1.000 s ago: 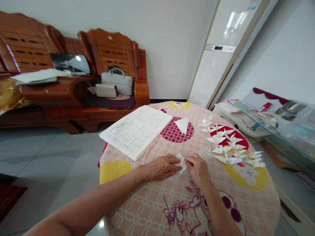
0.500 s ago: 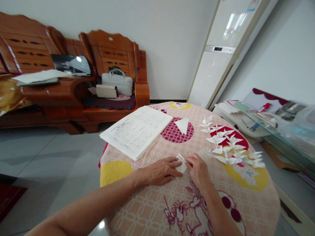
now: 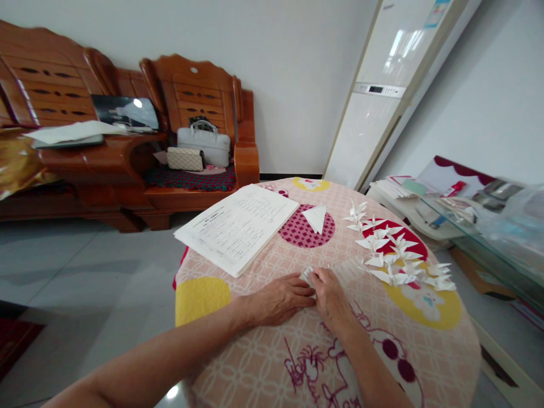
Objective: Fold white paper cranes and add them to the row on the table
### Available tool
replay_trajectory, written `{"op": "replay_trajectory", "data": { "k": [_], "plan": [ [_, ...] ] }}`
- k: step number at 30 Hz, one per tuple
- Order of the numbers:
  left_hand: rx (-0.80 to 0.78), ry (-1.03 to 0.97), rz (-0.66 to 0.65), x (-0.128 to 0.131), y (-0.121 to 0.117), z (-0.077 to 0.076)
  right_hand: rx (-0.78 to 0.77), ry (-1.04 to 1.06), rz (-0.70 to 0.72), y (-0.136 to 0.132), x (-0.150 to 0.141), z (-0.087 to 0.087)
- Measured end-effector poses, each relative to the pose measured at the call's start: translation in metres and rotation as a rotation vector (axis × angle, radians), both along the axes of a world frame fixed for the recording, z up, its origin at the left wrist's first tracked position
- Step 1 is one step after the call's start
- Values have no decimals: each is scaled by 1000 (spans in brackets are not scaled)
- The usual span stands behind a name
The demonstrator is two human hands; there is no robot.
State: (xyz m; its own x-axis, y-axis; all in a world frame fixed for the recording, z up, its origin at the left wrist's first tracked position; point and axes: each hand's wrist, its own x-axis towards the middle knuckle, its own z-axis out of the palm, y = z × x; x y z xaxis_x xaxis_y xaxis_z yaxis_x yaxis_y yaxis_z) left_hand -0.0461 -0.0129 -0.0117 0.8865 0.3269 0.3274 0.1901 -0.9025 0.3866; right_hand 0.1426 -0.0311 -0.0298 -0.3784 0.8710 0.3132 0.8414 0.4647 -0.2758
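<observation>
A small folded piece of white paper lies on the table in front of me, mostly covered by my fingers. My left hand rests flat beside it, fingers stretched out and the tips against its left edge. Bent over the paper from the right, my right hand has its fingers closed on it. Farther back lie folded paper triangles on a pink checked patch. Several white paper cranes stand grouped to the right of my hands.
A stack of printed sheets lies at the table's left. The round table wears a patterned tablecloth. Wooden chairs with bags are behind, a white air conditioner at the back, a glass shelf at right.
My right hand has moved left across the folded paper, up against my left fingertips, covering more of it. My left fingers are closer together. The cranes and sheets stay put.
</observation>
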Motion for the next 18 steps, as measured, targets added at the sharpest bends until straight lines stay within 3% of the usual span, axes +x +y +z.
{"op": "replay_trajectory", "data": {
  "k": [4,9,12,18],
  "plan": [
    [-47,-5,-37,-1,-4,3,3,64,-7,7,2,-1],
    [-231,-81,-28,-8,-2,7,-79,514,-104,18,23,-1],
    [-321,-91,103,-5,2,6,-232,693,-137,19,34,1],
    [-391,-141,495,25,19,3,-312,828,-222,14,27,5]
  ]
}}
